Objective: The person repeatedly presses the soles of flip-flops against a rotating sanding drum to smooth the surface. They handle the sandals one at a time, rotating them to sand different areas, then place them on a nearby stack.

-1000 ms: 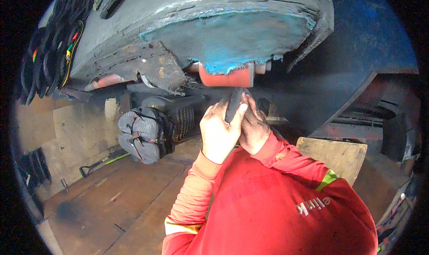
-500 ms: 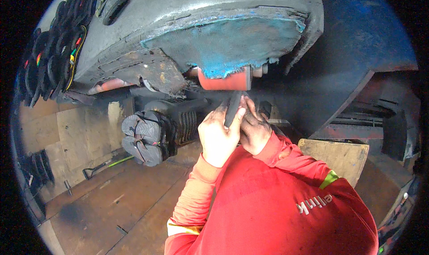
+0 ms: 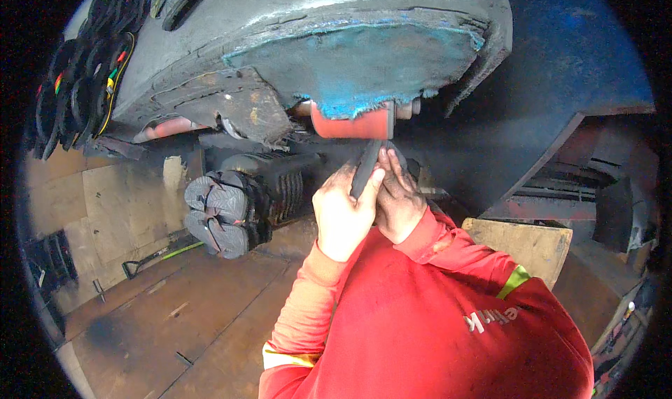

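My left hand [image 3: 341, 210] is closed on a dark, flat, sole-like piece [image 3: 366, 168] held on edge, with the thumb along it. My right hand [image 3: 400, 199] grips the same piece from the right side, fingers bent over it and blackened with dust. The piece's top end is at or just under a red abrasive belt on a roller [image 3: 353, 126]; I cannot tell whether they touch. Over the roller is a dusty grey housing [image 3: 294, 3] with a frayed turquoise cloth [image 3: 364, 63] hanging on it.
Dark soles and straps [image 3: 77, 98] are piled on the housing's left side. Below them are stacked grey flip-flops [image 3: 215, 210] and a green-handled tool [image 3: 180, 250] by plywood boards [image 3: 112, 203]. A blue metal panel [image 3: 560, 63] and a wooden board [image 3: 518, 248] are at right.
The view has shifted very slightly. Both hands keep their grip on the dark piece beneath the red belt, with only small movements of fingers and piece.
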A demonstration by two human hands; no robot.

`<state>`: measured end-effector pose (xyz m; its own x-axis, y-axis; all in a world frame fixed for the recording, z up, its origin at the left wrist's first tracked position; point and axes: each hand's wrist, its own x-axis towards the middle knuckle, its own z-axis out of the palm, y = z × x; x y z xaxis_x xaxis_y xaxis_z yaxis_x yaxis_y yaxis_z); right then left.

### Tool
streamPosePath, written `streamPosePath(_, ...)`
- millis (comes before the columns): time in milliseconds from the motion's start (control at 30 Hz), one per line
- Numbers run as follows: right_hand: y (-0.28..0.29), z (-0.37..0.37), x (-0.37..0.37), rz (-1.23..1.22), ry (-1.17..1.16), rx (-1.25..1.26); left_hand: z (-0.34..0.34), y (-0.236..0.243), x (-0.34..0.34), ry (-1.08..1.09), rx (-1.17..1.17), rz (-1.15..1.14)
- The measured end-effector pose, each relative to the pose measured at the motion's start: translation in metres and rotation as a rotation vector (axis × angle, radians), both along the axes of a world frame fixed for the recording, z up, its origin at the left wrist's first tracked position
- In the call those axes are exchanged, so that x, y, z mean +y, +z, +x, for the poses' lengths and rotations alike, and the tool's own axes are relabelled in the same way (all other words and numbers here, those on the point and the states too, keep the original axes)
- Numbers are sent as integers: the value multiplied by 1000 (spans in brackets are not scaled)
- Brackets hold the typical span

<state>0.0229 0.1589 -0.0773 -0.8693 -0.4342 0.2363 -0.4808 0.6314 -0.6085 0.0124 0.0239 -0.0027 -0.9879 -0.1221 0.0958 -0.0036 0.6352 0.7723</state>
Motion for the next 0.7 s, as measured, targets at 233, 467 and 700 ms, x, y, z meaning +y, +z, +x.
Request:
streamPosePath(233, -4, -2, -3, -80, -27, -12, -3, 6, 7, -35, 67, -96)
streamPosePath(467, 3, -19, 2, -223, 30, -136, -28, -20, 8, -7, -28, -195)
streamPosePath(700, -9, -9, 8, -80, 15, -52, -4, -18, 9, 86, -97, 36)
